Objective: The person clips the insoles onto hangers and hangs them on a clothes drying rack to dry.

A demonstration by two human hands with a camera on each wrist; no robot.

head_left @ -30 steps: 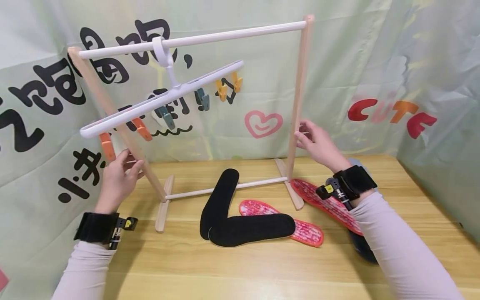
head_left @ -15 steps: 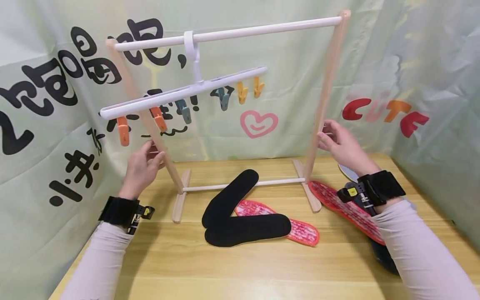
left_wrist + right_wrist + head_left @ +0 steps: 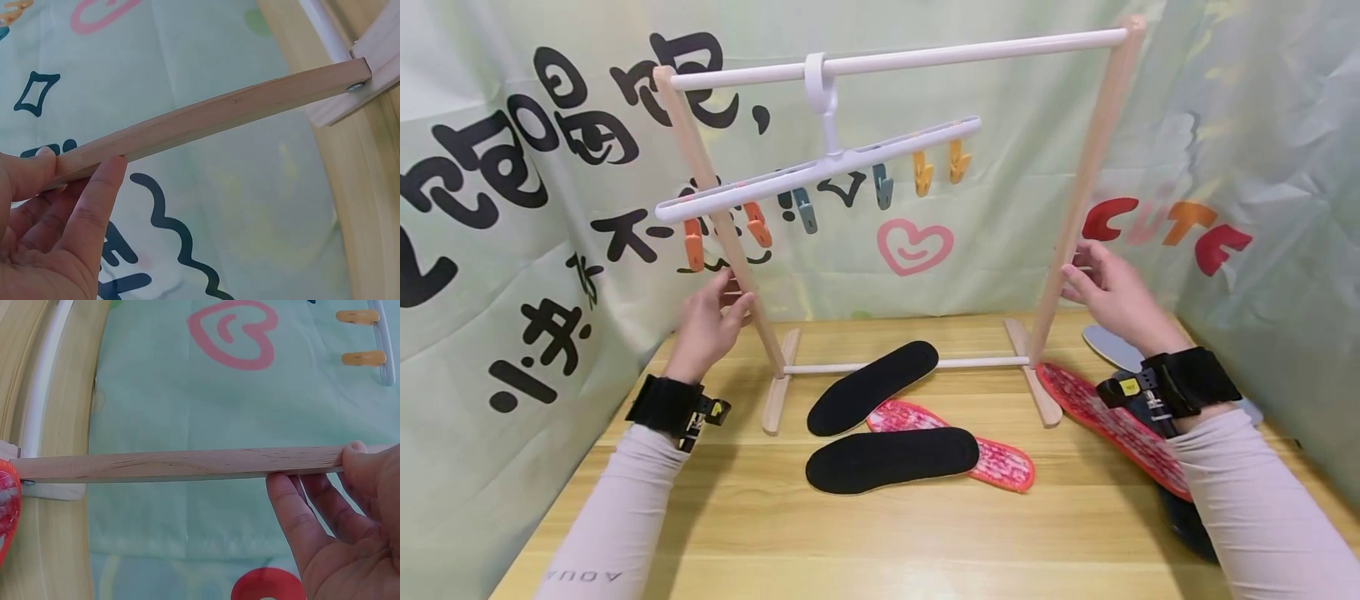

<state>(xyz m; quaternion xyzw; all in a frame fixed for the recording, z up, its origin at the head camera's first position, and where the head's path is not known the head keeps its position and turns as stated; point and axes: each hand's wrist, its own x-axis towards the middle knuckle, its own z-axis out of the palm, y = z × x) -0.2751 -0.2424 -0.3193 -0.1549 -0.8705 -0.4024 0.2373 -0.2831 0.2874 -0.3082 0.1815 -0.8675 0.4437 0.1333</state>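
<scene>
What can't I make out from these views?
Head: middle of front red insole, under front black insole.
Head: most of the dark thing, hidden by right red insole and right sleeve.
Left wrist: upper end of left post, past left edge.
Right wrist: most of right red insole, past left edge.

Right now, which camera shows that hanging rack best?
The head view: nearly the whole hanging rack fits in, top bar to feet. The left wrist view shows only part of the left upright, its foot and some lower bar, with the left hand holding on; the right wrist view, likewise, the right upright and right hand.
</scene>
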